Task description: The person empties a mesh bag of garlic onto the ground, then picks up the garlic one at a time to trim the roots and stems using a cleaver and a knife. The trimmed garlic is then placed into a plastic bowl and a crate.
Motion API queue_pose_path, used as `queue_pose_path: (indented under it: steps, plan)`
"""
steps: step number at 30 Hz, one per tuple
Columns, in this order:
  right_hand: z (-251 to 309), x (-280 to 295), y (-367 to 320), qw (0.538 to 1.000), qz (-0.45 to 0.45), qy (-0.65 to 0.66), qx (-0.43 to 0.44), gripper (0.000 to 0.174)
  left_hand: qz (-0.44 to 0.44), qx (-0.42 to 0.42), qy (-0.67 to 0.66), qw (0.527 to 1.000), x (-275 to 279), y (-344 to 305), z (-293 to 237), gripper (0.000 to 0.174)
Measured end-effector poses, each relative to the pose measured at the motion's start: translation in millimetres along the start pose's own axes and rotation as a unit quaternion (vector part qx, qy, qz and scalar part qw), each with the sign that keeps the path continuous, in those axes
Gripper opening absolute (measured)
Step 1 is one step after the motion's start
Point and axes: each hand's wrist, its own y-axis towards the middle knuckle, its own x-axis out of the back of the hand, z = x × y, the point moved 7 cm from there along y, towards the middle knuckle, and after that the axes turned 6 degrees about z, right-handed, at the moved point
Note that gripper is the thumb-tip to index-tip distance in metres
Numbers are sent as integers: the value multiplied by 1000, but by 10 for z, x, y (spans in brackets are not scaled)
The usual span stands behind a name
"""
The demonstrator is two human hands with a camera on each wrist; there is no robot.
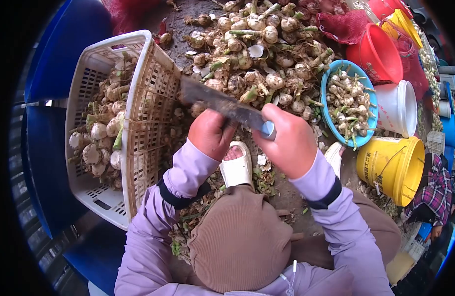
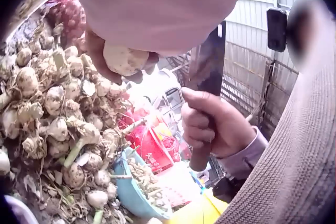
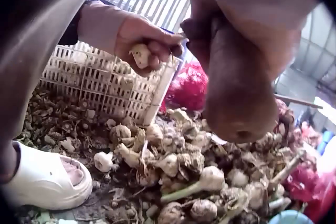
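My right hand (image 1: 292, 143) grips the handle of a knife with a broad, dirt-stained blade (image 1: 217, 102). The blade points left, passing over the far side of my left hand (image 1: 207, 135) in the head view. Fingers of the left hand curl around a garlic bulb (image 3: 139, 55), whose pale side also shows in the left wrist view; the head view hides it. Ahead of both hands lies a large heap of garlic (image 1: 267, 74) with stems and dry roots. To the right, a blue basin (image 1: 327, 106) holds bulbs with short stems.
A white plastic crate (image 1: 149, 106) with garlic in it stands at the left. Yellow (image 1: 385, 163), white (image 1: 392, 106) and red (image 1: 380, 54) buckets line the right side. Peelings litter the ground around a white clog (image 1: 237, 170). Another person in a plaid shirt (image 1: 437, 195) is at the far right.
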Motion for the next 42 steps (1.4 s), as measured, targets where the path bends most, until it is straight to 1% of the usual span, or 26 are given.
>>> queue_pose_path:
  steps: [1, 3, 4, 5, 7, 8, 10, 12, 15, 16, 18, 20, 22, 24, 26, 28, 30, 32, 33, 34, 36, 37, 38, 39, 40, 42]
  plan:
    - [-174, -76, 5, 999, 31, 5, -41, 17, 8, 45, -34, 998, 89, 37, -81, 17]
    - [-762, -181, -109, 992, 55, -8, -115, 20, -68, -60, 34, 995, 368, 13, -138, 18]
    - [-998, -183, -150, 986, 64, -7, -156, 23, -95, -54, 149, 983, 610, -44, -113, 19]
    - [-1073, -112, -111, 985, 21, 8, -171, 26, -141, -22, 123, 982, 891, -72, -81, 20]
    - [-1306, -71, -17, 973, -59, 51, -217, 33, -189, -7, 380, 906, 1479, -103, -47, 29]
    - [-1354, -39, 126, 973, -105, -11, -207, 36, -227, 51, 338, 912, 1656, -156, -48, 42]
    - [-1641, -239, 443, 970, -157, -65, -174, 38, -240, 80, 482, 839, 1717, -205, -67, 57]
    - [-1877, -518, 731, 973, -149, -70, -163, 36, -160, -50, 303, 938, 1431, -71, -201, 62]
    - [-2157, -772, 881, 966, -126, -98, -204, 36, -3, 58, -26, 998, 618, -78, -79, 66]
    - [-2116, -727, 833, 963, -148, -56, -218, 36, 44, 109, -193, 974, 293, -121, 87, 68]
    - [-1772, -472, 619, 965, -199, 25, -171, 34, 113, 131, -98, 980, -65, -101, 184, 73]
    - [-1295, -242, 366, 964, -174, 138, -148, 30, 114, 78, -43, 989, -273, 43, 166, 81]
    - [-848, -176, 130, 973, -107, 189, -85, 27, 124, 103, -143, 977, -553, 152, 256, 90]
    - [-548, -103, -65, 966, -60, 238, -84, 29, 130, 208, -211, 946, -686, 214, 395, 86]
    - [-522, 121, -179, 985, -96, 124, -72, 25, 113, 188, -277, 935, -703, 157, 420, 81]
    - [-512, 234, -291, 989, 2, 32, -141, 21, 85, 172, -409, 892, -608, 110, 268, 75]
    - [-295, 237, -328, 997, 7, -44, -66, 23, 69, 152, -374, 912, -644, 0, 451, 70]
    - [-128, 190, -325, 993, 9, -119, 7, 25, 26, -67, -51, 996, -513, 1, 209, 71]
    - [-93, 158, -321, 992, 8, -121, 22, 27, 23, -50, -108, 993, -489, -6, 200, 57]
    - [-64, 132, -319, 992, 7, -123, 37, 29, 25, -50, -107, 993, -494, -16, 152, 57]
    - [-82, 103, -315, 992, 14, -127, 25, 29, -30, 110, -298, 948, -508, -36, 322, 57]
    - [-91, 100, -320, 992, 11, -126, 22, 29, -29, 111, -298, 948, -476, -15, 326, 57]
    - [-108, 100, -330, 992, 9, -126, 18, 28, -2, -35, -100, 994, -410, 41, 113, 68]
    - [-143, 94, -339, 992, 10, -127, 17, 28, 23, -181, 105, 978, -463, 17, -93, 80]
    - [-185, 97, -352, 991, 1, -132, 18, 27, 23, -180, 104, 978, -477, -3, -100, 80]
    - [-216, 82, -365, 990, -8, -136, 19, 27, 52, -28, 95, 994, -529, -47, 56, 86]
